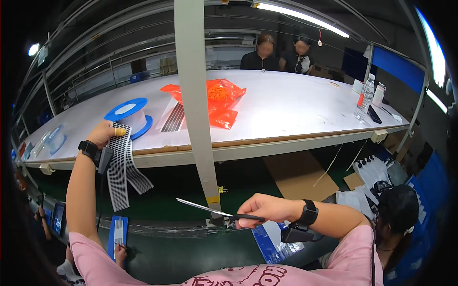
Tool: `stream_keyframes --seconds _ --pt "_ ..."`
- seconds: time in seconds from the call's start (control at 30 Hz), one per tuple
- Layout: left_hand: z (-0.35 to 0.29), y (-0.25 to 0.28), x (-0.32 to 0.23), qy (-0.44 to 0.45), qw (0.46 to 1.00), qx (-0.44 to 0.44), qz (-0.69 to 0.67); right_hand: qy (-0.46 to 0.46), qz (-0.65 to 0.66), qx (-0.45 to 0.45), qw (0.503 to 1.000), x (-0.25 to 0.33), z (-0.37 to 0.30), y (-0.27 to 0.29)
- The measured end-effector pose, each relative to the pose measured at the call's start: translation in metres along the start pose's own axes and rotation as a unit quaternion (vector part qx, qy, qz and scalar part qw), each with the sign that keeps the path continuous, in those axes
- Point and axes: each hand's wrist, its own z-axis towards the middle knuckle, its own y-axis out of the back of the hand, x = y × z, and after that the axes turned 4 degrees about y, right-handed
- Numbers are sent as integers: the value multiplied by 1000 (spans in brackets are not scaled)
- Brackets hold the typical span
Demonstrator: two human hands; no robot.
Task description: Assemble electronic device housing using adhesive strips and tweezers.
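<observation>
At the left edge of the white table, my left hand pinches a white strip with rows of black rectangles. The strip hangs in two lengths over the table's front edge. Right behind it stands a reel with blue flanges; whether the strip still runs onto the reel is hard to make out. Yellow tape wraps a finger of that hand. In front of the table, my right hand grips scissors by their black handles, blades pointing left, apart from the strip. Both wrists wear black bands with small devices.
A grey post rises between my hands. On the table lie an orange plastic bag, another patterned sheet, a water bottle and a phone. Blue trays sit below on a dark green surface. Other people are nearby.
</observation>
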Motion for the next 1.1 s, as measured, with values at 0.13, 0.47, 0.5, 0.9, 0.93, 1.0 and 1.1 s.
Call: stream_keyframes --seconds 0.13,0.47,0.5,0.9,0.93,1.0,1.1 --pt "61 -47 -13 -61 996 -13 -71 -5 -39 -20 999 -20 -25 6" --pt "14 8 -27 19 992 -8 126 -5 89 -46 995 -52 -69 10" --pt "-6 15 -21 21 990 6 138 -9 93 -38 995 -54 -68 10" --pt "-230 -72 70 16 994 -81 -73 19 12 71 997 -27 30 -8" --pt "-238 -83 77 -20 988 -68 -136 12 4 67 998 -23 41 -11" --pt "-246 -97 85 -25 985 -85 -146 14 -22 83 996 -21 66 -11" --pt "-246 -111 103 -84 977 -106 -165 -18 -64 92 994 -18 95 -18"
